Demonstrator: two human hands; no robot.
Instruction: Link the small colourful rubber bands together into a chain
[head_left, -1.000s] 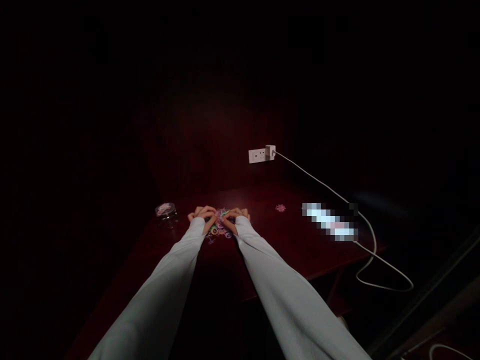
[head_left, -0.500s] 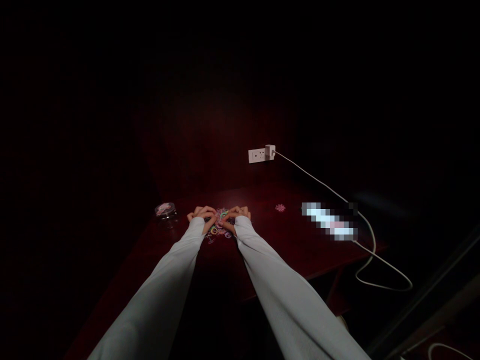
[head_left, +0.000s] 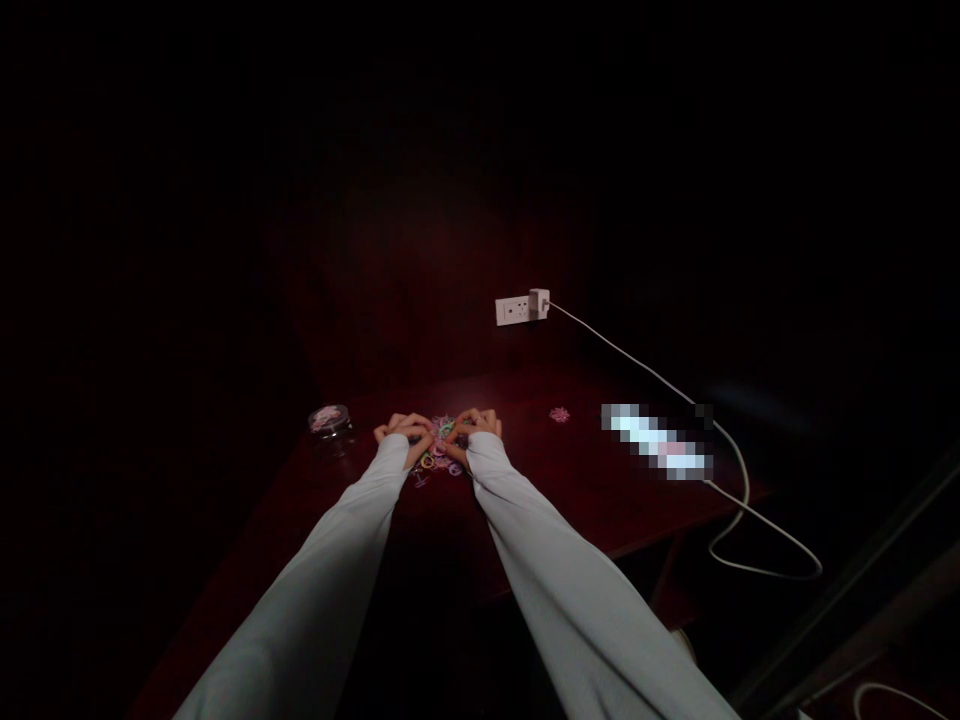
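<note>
A loose pile of small coloured hair ties [head_left: 441, 462], in pink, green, yellow and purple, lies on the dark red table between my hands. At its left side, my left hand [head_left: 405, 430] is closed, fingers curled and thumb bent toward them. Opposite it, my right hand [head_left: 475, 428] is also closed, its thumb and fingers drawn together at the pile. Both touch the pile's edges; whatever is pinched in the fingertips is too small and dim to make out. A smaller pink cluster [head_left: 559, 414], apparently of the same kind, sits apart to the right.
A clear lidded jar [head_left: 330, 422] stands left of my hands. To the right lies a bright, pixelated device [head_left: 656, 440] with a white cable [head_left: 622, 352] running to a charger [head_left: 539, 304] in the wall socket [head_left: 511, 311]. The table's right edge [head_left: 675, 532] shows; surroundings are dark.
The view has shifted very slightly. Both hands stay at the pile with almost the same finger positions; the fingers of my right hand have moved a little. The jar and pink cluster stay put.
</note>
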